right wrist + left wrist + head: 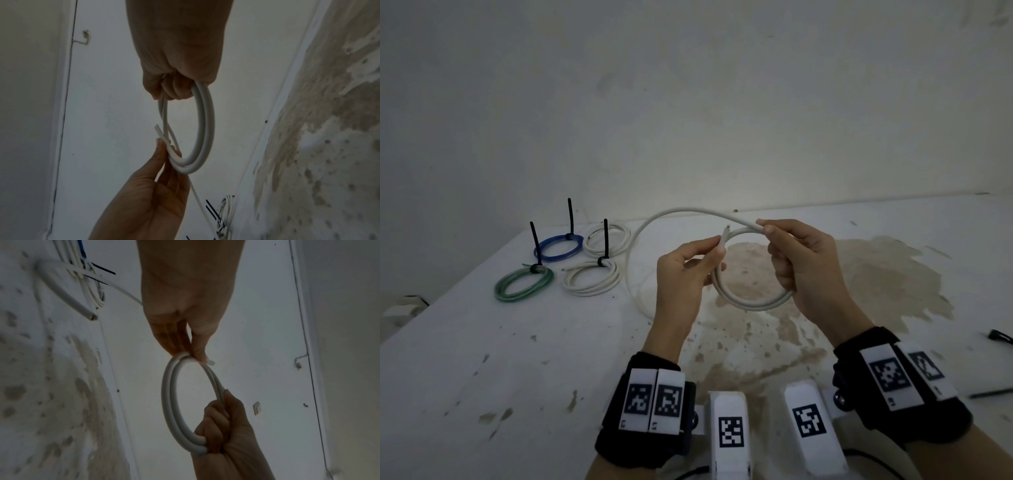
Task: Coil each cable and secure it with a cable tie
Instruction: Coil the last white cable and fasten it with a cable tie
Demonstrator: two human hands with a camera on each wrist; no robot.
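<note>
I hold a white cable (750, 303) above the table, wound into a small coil of about two turns. My left hand (709, 250) pinches the coil's left side near the cable's cut end (726, 231). My right hand (779, 250) grips the right side, thumb and forefinger on the top strand, the other fingers curled round the lower arc. The loose length (654, 219) arcs left from my right hand and drops onto the table. The wrist views show the coil (170, 410) (205, 129) held between the left hand (193, 352) and the right hand (174, 91).
At back left lie several tied coils: blue (558, 248), green (524, 284), and two white (607, 240) (590, 281), with black tie tails sticking up. The white table (517, 359) has a large brown stain. Loose black cable ties (1000, 337) lie at the right edge.
</note>
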